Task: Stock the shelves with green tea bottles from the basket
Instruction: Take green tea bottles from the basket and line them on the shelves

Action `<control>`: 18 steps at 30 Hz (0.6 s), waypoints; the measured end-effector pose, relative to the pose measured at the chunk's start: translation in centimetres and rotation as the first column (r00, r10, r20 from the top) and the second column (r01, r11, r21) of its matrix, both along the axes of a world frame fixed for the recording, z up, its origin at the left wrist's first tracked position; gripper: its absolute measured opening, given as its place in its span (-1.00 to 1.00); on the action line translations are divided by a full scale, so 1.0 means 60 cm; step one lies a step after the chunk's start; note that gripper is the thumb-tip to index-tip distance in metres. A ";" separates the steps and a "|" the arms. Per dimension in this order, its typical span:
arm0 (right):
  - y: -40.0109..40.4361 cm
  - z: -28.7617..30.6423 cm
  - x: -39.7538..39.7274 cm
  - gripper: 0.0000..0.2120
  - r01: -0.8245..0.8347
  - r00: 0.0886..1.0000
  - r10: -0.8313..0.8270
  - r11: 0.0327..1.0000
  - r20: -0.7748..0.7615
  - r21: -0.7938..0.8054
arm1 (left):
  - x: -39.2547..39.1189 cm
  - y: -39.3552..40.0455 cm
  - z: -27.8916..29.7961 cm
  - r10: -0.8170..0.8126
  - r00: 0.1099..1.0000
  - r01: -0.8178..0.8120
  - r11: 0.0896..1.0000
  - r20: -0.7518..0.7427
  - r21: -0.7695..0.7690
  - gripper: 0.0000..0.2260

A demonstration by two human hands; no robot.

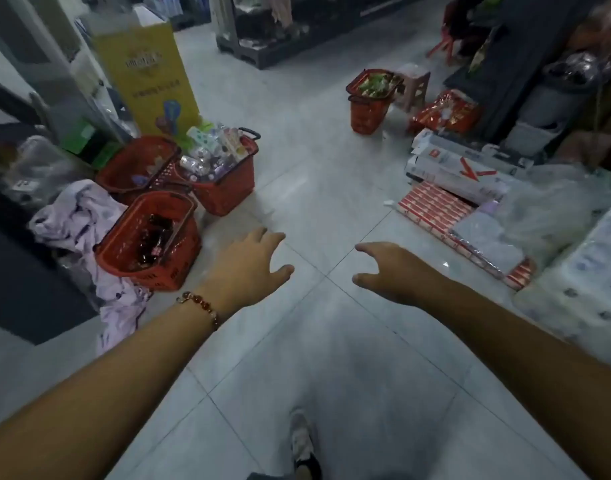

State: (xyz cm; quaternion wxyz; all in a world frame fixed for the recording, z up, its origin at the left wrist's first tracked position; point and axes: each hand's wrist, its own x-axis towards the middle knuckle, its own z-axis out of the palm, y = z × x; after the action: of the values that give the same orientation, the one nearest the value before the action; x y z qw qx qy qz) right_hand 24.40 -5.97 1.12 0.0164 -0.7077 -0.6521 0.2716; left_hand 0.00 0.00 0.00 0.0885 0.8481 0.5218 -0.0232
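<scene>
- Both your hands are empty: your left hand (247,263) hangs over the floor tiles with fingers spread and relaxed, and your right hand (390,268) does the same, thumb and fingers loosely apart, holding nothing.
- The basket with dark bottles (148,242) sits on the floor to the left, just beside your left hand and a little farther out than your wrist; it is tipped, its open mouth facing up and toward you.
- The bottles (155,237) inside lie slanted, their long axes running from the near-left bottom of the basket up toward the far right. The blur hides whether these are the green tea ones, so check the labels.
- Your left hand is clearly the nearer one; your right hand is well apart from that basket, across the tile joint.
- Judging from this, you reach left and slightly forward with the left hand, coming in along the bottle's slant.
- A farther basket (373,98), up the aisle on the right, holds green-looking goods; it is far from both hands, and its contents are too small to name.
- No shelf to stock is plainly identifiable here.
</scene>
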 end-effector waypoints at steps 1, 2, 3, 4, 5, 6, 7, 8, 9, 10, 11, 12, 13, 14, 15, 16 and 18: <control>0.034 0.002 0.009 -0.35 -0.002 1.000 0.003 1.000 -0.017 0.009 | 0.009 0.040 0.002 -0.001 1.000 0.001 1.000 0.009 -0.016 -0.40; 0.065 0.006 0.020 -0.35 0.005 1.000 -0.005 1.000 -0.029 0.020 | 0.019 0.076 0.009 0.012 1.000 -0.011 1.000 0.019 -0.019 -0.40; 0.098 0.009 0.033 -0.35 0.013 1.000 -0.012 0.999 -0.025 0.029 | 0.030 0.115 0.012 0.008 1.000 -0.008 1.000 0.024 -0.001 -0.40; 0.133 0.014 0.045 -0.34 0.010 1.000 -0.009 1.000 -0.026 0.024 | 0.042 0.153 0.020 0.001 1.000 -0.001 1.000 0.025 -0.010 -0.40; 0.172 0.016 0.060 -0.34 0.016 1.000 -0.015 0.999 -0.022 0.029 | 0.056 0.195 0.024 -0.003 1.000 0.003 1.000 0.022 0.000 -0.40; 0.210 0.019 0.075 -0.35 0.023 0.999 -0.022 0.999 -0.025 0.037 | 0.070 0.235 0.029 -0.010 1.000 0.010 1.000 0.025 0.012 -0.39; 0.250 0.019 0.091 -0.35 0.027 0.999 -0.025 0.998 -0.032 0.049 | 0.083 0.275 0.030 -0.018 1.000 0.017 0.999 0.019 0.030 -0.39; 0.291 0.017 0.108 -0.35 0.028 0.999 -0.026 0.998 -0.042 0.057 | 0.098 0.318 0.031 -0.024 1.000 0.023 0.999 0.016 0.040 -0.39; 0.334 0.013 0.126 -0.35 0.026 0.999 -0.023 0.998 -0.044 0.064 | 0.114 0.362 0.028 -0.033 0.999 0.033 0.998 0.007 0.048 -0.39; 0.378 0.010 0.144 -0.35 0.025 0.999 -0.022 0.997 -0.048 0.071 | 0.133 0.406 0.027 -0.039 0.999 0.039 0.998 0.005 0.052 -0.39; 0.425 0.005 0.163 -0.36 0.023 0.999 -0.019 0.997 -0.050 0.079 | 0.153 0.452 0.023 -0.040 0.999 0.039 0.998 0.006 0.055 -0.39; 0.474 -0.001 0.183 -0.36 0.019 0.998 -0.014 0.996 -0.054 0.086 | 0.176 0.500 0.019 -0.039 0.999 0.038 0.998 0.012 0.059 -0.40; 0.526 -0.007 0.204 -0.35 0.017 0.998 -0.011 0.995 -0.058 0.094 | 0.200 0.549 0.015 -0.036 0.999 0.035 0.997 0.013 0.067 -0.40; 0.577 -0.013 0.226 -0.34 0.017 0.998 -0.011 0.995 -0.063 0.094 | 0.226 0.598 0.011 -0.031 0.999 0.030 0.997 0.014 0.070 -0.40; 0.630 -0.020 0.248 -0.33 0.018 0.998 -0.012 0.996 -0.064 0.090 | 0.253 0.649 0.007 -0.028 1.000 0.027 0.997 0.014 0.067 -0.41; 0.681 -0.024 0.270 -0.31 0.017 0.998 -0.012 0.997 -0.062 0.081 | 0.280 0.699 0.006 -0.023 1.000 0.022 0.998 0.012 0.053 -0.41; 0.790 -0.030 0.314 -0.26 0.011 0.998 -0.009 1.000 -0.059 0.028 | 0.331 0.806 0.005 0.004 1.000 -0.003 1.000 -0.006 0.015 -0.41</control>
State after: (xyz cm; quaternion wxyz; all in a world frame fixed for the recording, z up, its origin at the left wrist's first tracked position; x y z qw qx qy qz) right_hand 43.26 41.44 -0.66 0.0469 -0.7025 -0.6514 0.2828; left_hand 19.88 48.36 0.27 0.0806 0.8478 0.5237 -0.0214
